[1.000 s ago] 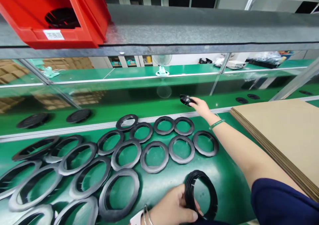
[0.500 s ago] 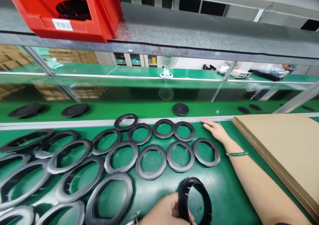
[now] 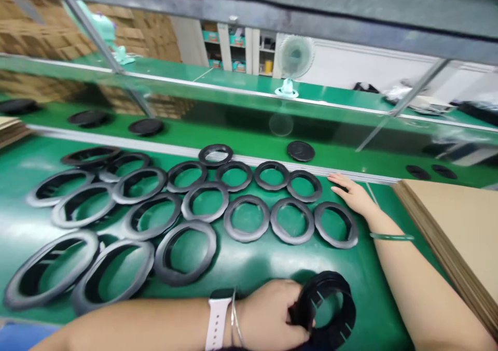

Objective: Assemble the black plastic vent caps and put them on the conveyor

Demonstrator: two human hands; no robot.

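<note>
My left hand [image 3: 270,317] is closed on a black plastic ring [image 3: 329,309] near the front edge of the green table [image 3: 249,265]. A white watch band and thin bracelets circle that wrist. My right hand [image 3: 352,193] lies open and flat on the table, just right of the far row of rings, holding nothing. A green bangle sits on that forearm. Several black rings [image 3: 245,219] lie laid out in rows across the table. A black round cap [image 3: 300,151] lies on the conveyor belt beyond the metal rail.
A stack of brown cardboard sheets [image 3: 459,221] lies at the right. More black caps [image 3: 146,127] rest on the green conveyor belt at left and far right. A small fan [image 3: 292,63] stands on the bench behind. A grey shelf runs overhead.
My right hand let go of the black cap on the belt and drew back to rest flat on the table. The view has tipped down and turned left; my left hand keeps its ring.
</note>
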